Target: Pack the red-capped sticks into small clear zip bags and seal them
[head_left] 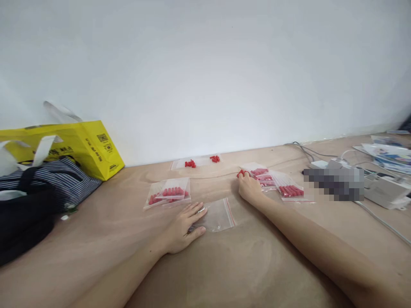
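My left hand [183,229] lies flat on the table with its fingers apart, resting over the left end of a clear zip bag [221,216] with a red seal line. Farther right, my right hand [249,187] is closed, and small red pieces [243,173] show at its fingertips. How many it grips is hidden. Beside that hand are zip bags holding red, tube-like pieces [290,191]. Left of centre, more zip bags with short red pieces [173,191] overlap each other.
Near the wall, loose red pieces [190,164] sit on a clear plastic bag [202,161]. A yellow bag [96,147] and a striped cloth item [75,175] stand at left. Chargers [385,192], cables and papers [385,154] occupy the right side.
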Demonstrator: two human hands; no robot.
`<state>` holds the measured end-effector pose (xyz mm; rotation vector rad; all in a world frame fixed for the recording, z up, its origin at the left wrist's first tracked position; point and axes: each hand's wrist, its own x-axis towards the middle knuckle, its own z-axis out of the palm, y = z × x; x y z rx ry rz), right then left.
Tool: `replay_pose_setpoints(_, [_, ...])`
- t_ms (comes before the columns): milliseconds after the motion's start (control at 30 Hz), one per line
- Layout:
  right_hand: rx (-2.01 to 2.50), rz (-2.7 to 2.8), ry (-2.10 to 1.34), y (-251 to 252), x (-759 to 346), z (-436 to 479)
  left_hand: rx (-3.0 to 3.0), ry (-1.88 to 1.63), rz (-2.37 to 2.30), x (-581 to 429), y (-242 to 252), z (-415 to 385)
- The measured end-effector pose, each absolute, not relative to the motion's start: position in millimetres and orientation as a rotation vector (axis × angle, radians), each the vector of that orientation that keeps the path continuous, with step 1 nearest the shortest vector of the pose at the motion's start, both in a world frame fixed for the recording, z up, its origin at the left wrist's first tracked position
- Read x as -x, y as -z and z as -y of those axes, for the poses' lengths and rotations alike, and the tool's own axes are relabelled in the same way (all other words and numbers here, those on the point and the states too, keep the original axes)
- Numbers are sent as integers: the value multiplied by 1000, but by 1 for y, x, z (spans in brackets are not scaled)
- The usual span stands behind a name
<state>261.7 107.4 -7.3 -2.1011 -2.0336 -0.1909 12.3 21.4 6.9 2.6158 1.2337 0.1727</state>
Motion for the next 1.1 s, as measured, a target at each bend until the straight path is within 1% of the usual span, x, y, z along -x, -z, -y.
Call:
replay_pose_setpoints(167, [2185, 1980, 164, 7, -254, -114, -2632, -177, -1236, -13, -6, -22])
replay_pose_setpoints(367, [2127, 2053, 158, 8, -250, -106, -2627, -199, -1239, -13, -7, -20])
replay_pose_setpoints(433, [2028, 2072, 147, 5, -250, -99, -2628, -206, -1238, -12, -6, -21])
replay_pose_setpoints(533, [1652, 2008, 92, -1, -257, -89, -2630, -230, -1226, -11, -4, -22])
replay_pose_setpoints(600, [1374, 1887, -15, -4, -264, -83, -2627, -247, -1225, -10, -3, -22])
replay_pose_setpoints(667, [1200, 1724, -234, -3, -270, -77, -2621, -260, -1233, -10, -3, -22])
replay_pose_setpoints(767, [1095, 1412, -626, 6, -274, -68, -2616, -261, -1240, -11, -5, -20])
replay_pose_setpoints(833, [1066, 1240, -777, 14, -275, -63, -2615, -251, -1241, -11, -6, -20])
replay_pose_setpoints(967, [1032, 1147, -887, 27, -272, -57, -2608, -254, -1247, -10, -5, -20])
replay_pose_setpoints(1100, [1010, 1157, -929, 27, -265, -52, -2609, -261, -1245, -10, -3, -20])
